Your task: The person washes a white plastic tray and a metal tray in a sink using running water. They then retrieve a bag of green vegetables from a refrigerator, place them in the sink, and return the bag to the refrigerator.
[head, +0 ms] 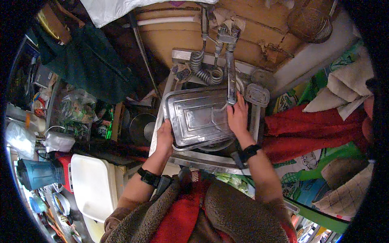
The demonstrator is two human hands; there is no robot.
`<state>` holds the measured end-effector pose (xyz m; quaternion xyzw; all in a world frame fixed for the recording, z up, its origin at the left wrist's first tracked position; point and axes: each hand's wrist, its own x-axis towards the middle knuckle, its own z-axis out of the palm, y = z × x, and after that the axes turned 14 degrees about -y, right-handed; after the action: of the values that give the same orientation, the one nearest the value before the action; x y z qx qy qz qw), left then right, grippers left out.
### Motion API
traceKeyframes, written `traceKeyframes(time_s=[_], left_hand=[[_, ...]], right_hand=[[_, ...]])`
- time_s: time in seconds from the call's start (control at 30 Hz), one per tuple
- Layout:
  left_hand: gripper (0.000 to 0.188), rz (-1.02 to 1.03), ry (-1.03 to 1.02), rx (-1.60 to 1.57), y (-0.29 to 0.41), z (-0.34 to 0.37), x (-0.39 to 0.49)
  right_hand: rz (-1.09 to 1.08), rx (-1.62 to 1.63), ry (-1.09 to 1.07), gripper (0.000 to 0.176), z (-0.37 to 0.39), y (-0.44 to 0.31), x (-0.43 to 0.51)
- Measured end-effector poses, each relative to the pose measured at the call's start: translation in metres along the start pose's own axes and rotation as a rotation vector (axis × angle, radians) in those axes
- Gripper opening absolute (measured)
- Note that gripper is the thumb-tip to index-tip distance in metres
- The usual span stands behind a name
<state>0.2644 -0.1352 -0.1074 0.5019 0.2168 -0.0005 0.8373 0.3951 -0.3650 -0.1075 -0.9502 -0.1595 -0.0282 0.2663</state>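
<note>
A rectangular stainless steel lid or shallow tray (194, 118) lies tilted over a metal sink (212, 165), beneath the faucet spout (231, 79). At its left edge, my left hand (164, 138) grips the rim near the front corner. My right hand (238, 117) rests on the right side of the metal piece, fingers extended beside the spout's end; its fingertips are partly hidden by the spout. Water appears to run over the metal surface. Part of a round metal vessel (217, 145) shows under the front edge. What else is in the sink is hidden.
Behind the sink are a coiled metal hose (197, 65) and scouring pads (182, 73). A small clear container (257, 94) sits at the right corner. Red cloth (307, 133) hangs on the right. White plastic tubs (91, 185) and a blender (39, 173) stand at left.
</note>
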Motion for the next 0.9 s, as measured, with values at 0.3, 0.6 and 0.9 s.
traceKeyframes(time_s=[0.3,0.6,0.9], left_hand=[[0.037,-0.008,-0.028,0.22,-0.012,0.026,-0.001],[0.046,-0.114,-0.087,0.01,-0.019,-0.032,0.029],[0.043,0.044,0.094,1.045,-0.052,0.012,0.089]], right_hand=[[-0.469,-0.085,-0.214,0.059,0.037,-0.112,-0.035],[0.098,-0.216,-0.119,0.063,0.0,0.004,-0.055],[0.468,1.161,-0.086,0.029,-0.063,0.051,-0.078]])
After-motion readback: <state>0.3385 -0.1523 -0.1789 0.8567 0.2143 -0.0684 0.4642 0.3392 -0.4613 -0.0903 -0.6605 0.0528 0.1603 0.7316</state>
